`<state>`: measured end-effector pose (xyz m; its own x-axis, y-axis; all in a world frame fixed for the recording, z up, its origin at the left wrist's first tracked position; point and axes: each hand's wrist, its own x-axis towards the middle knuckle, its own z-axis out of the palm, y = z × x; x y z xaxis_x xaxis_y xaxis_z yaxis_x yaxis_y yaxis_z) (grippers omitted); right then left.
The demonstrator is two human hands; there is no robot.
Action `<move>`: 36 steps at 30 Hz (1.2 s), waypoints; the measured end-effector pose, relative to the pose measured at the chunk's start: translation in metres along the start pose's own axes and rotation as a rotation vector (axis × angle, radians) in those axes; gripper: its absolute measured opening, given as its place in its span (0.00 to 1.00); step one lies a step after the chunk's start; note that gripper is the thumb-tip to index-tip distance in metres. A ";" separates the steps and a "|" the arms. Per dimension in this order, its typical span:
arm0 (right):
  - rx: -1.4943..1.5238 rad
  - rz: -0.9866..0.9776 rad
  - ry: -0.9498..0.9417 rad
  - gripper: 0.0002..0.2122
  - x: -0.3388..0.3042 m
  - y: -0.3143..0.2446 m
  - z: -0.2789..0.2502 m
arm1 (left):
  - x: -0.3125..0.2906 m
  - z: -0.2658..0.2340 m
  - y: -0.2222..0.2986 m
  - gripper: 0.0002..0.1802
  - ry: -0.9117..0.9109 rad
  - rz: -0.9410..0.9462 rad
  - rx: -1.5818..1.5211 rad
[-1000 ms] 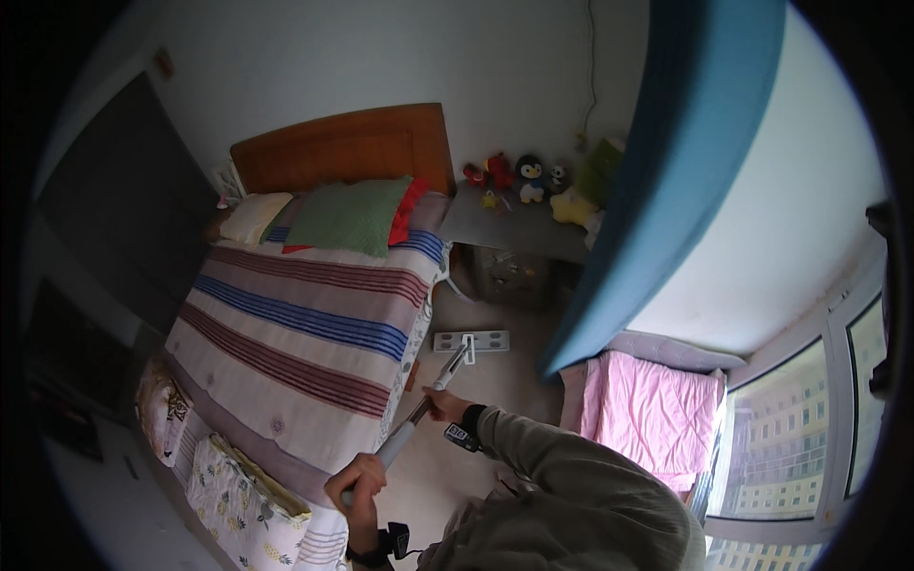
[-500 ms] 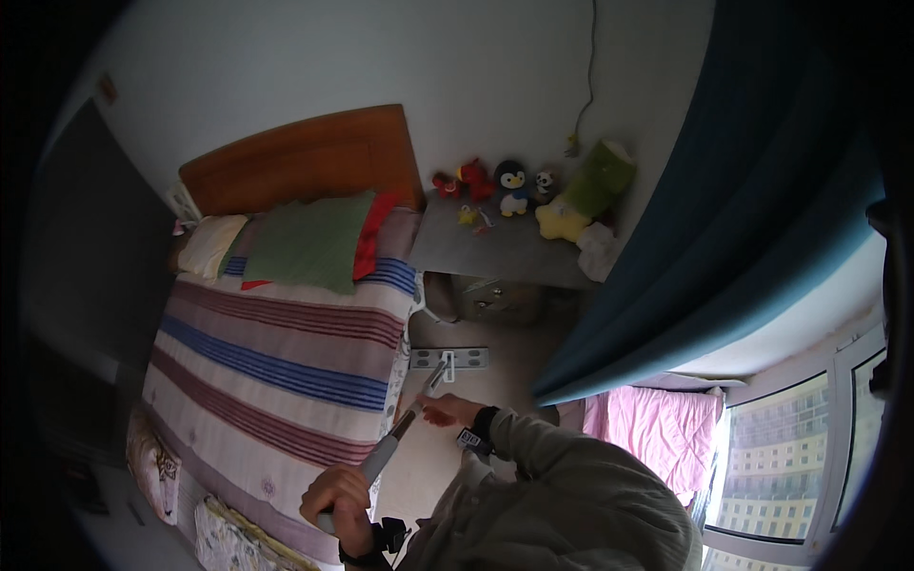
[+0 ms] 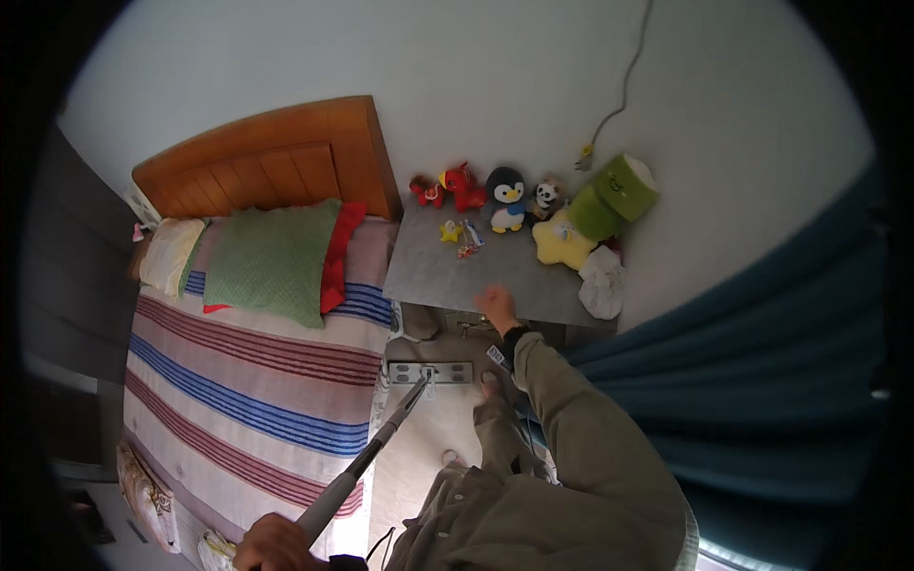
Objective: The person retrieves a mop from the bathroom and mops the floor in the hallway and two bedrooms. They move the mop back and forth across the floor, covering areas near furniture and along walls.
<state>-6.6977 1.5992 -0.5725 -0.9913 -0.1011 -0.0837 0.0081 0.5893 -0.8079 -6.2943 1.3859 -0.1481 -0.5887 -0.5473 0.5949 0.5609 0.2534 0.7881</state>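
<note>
The left hand [image 3: 274, 544] is wrapped round the flat mop [image 3: 331, 497], its head [image 3: 430, 374] on the floor [image 3: 405, 485] beside the bed [image 3: 252, 376]; the right hand [image 3: 497, 309], fingers loosely spread, apparently empty, is at the grey tabletop's [image 3: 428, 266] edge. Mopping looks underway; floor done or left cannot be told.

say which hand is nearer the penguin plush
Right: the right hand is by the front edge of the grey table, short of the penguin plush; the left hand, farther back, grips the flat mop.
</note>
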 end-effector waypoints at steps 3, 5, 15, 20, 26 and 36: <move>0.038 -0.010 0.124 0.22 0.061 0.002 0.007 | 0.031 0.018 -0.007 0.16 -0.193 -0.007 -0.152; -0.030 -0.129 0.179 0.24 0.100 0.003 0.016 | 0.049 0.035 -0.015 0.18 -0.149 -0.013 -0.114; -0.280 -0.173 -0.014 0.25 0.191 0.015 0.070 | 0.115 0.074 -0.045 0.19 -0.033 -0.121 -0.049; -0.380 -0.244 -0.008 0.18 0.198 0.036 0.101 | 0.128 0.081 -0.053 0.18 0.000 -0.133 -0.065; 1.092 0.282 -0.087 0.06 0.209 0.040 0.069 | 0.134 0.072 -0.054 0.16 -0.071 -0.123 -0.067; 2.069 0.404 -0.327 0.13 0.099 -0.094 -0.085 | 0.111 0.021 -0.045 0.17 -0.088 -0.084 -0.136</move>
<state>-6.8073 1.6024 -0.4555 -0.8479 -0.4615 -0.2609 0.4824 -0.8758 -0.0185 -6.3973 1.3304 -0.1144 -0.6822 -0.4881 0.5443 0.5779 0.0960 0.8104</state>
